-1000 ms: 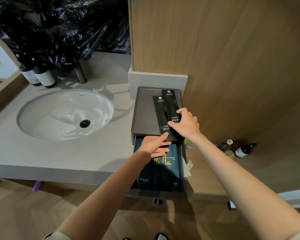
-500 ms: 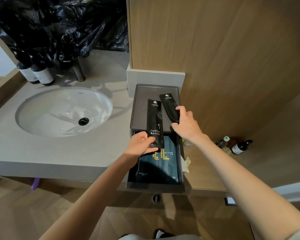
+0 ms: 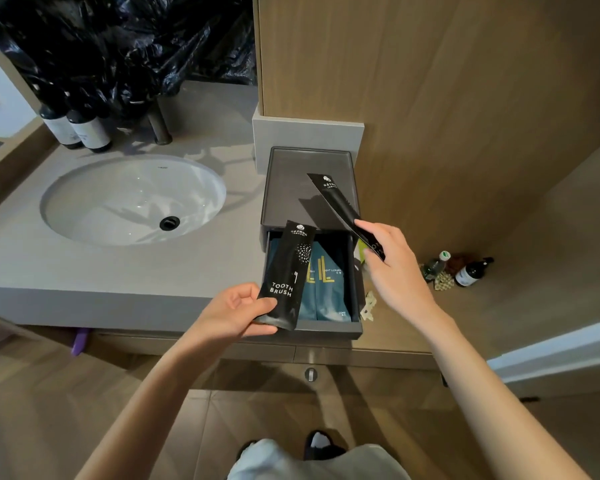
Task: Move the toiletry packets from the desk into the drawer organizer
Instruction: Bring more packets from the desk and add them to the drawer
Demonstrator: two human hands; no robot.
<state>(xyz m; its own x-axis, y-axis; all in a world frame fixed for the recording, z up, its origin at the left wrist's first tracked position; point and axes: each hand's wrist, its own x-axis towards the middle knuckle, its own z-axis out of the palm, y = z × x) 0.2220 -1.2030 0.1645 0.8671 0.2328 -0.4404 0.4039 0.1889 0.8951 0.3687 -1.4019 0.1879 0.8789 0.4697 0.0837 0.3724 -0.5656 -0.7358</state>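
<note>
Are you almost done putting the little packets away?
Partly. Teal packets already lie in the open drawer. The left hand holds one black toothbrush packet, the right hand the other packet. Both still need dropping in.

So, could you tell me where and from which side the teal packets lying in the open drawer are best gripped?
Take a teal packet by its near short end, coming from above: it lies flat, lengthwise in the drawer, whose walls block the sides. Both hands are occupied for now: the left hand holds a toothbrush packet over that spot, the right hand another.
</note>
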